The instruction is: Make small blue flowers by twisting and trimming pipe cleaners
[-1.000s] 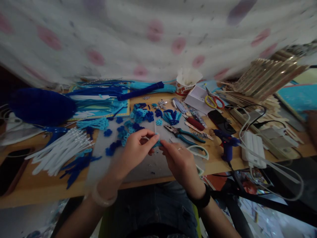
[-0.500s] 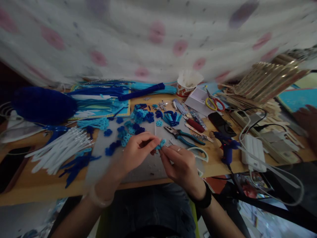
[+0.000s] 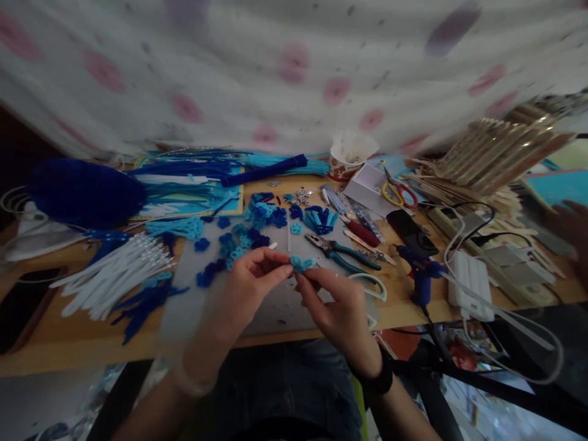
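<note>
Between my fingertips is a light-blue pipe cleaner flower with looped petals. My left hand pinches it from the left, my right hand from the right. Both are held above a grey mat. Just beyond lie light and dark blue pipe cleaner flowers in a loose heap. A pair of pliers with teal handles rests right of the flower, and pale-handled scissors are partly hidden by my right hand.
On the right are a blue glue gun, a white power bank, cables and wooden sticks. At left lie white pipe cleaners and a phone. Another person's hand shows at the right edge.
My hands have drawn slightly apart, and more of the light-blue flower shows between them, its loops spread wider. My right hand sits slightly lower at the wrist.
</note>
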A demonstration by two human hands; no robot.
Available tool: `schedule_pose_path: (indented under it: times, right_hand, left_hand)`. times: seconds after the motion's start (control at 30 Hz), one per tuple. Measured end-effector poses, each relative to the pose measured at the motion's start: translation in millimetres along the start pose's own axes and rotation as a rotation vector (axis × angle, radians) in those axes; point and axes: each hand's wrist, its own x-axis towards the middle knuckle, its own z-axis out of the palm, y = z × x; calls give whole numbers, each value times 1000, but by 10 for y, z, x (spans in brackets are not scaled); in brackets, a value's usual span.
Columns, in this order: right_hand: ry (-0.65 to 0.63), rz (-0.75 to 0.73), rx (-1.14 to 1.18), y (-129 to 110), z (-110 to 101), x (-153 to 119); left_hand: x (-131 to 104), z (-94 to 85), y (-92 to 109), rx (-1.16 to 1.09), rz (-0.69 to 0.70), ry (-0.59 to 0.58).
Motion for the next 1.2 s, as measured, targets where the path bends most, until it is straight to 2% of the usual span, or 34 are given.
schedule_pose_path:
  times: [0.23, 0.4, 0.5, 0.6, 0.77, 0.9, 1.03, 1.2]
  right_hand:
    - [-58, 177, 271, -79, -69, 35]
    - [-92, 310, 483, -9, -65, 35]
    - [-79, 326, 473, 15, -52, 29]
    - [-80, 280, 405, 20, -44, 37]
    - [-97, 274, 413, 62, -18, 52]
    - [-155, 296, 445, 103, 0, 24]
    - [-155, 283, 353, 123, -23, -28]
    - [-273, 312, 299, 198, -16, -137]
  left_hand:
    - [-123, 235, -128, -152, 3, 134]
    - [-100, 165, -138, -175, -35, 69]
    - [-36, 71, -34, -181, -55, 30]
    - [-3, 23, 28, -68, -34, -34]
    - [17, 69, -25, 111, 56, -171]
    - [50, 112, -61, 126, 76, -103]
    - [12, 116, -97, 277, 142, -52]
    - [-113, 116, -321, 390, 197, 28]
